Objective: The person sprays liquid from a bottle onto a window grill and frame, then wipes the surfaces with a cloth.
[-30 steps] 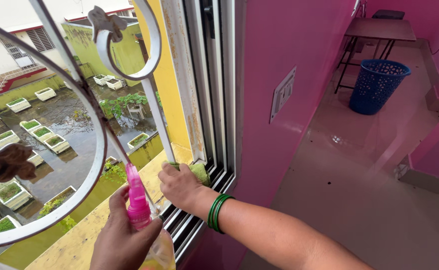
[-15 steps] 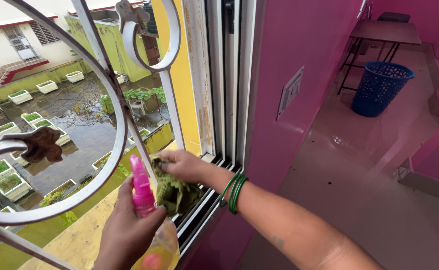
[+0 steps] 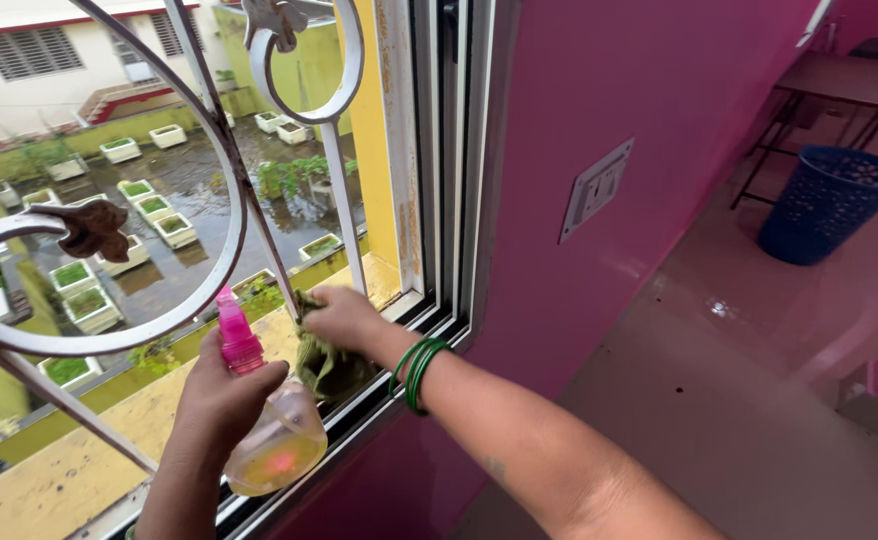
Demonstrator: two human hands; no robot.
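Note:
My left hand (image 3: pixel 221 392) grips a clear spray bottle (image 3: pixel 274 447) with a pink nozzle and yellowish liquid, held upright just inside the window sill. My right hand (image 3: pixel 344 317), with green bangles on the wrist, presses a crumpled green cloth (image 3: pixel 326 365) against the base of a white curled window grille bar (image 3: pixel 343 207), close to the sliding window track (image 3: pixel 384 372). The cloth hangs down onto the track beneath my fingers.
The white scrollwork grille (image 3: pixel 109 345) fills the window opening. Outside lie a yellow ledge (image 3: pixel 54 475) and a wet yard with planters. A pink wall with a switch plate (image 3: pixel 596 187) is on the right; a blue mesh bin (image 3: pixel 824 204) and table stand beyond.
My right hand with the cloth has slid a little up the grille bar from the sill. The view has tilted, and the bottle in my left hand stays about where it was.

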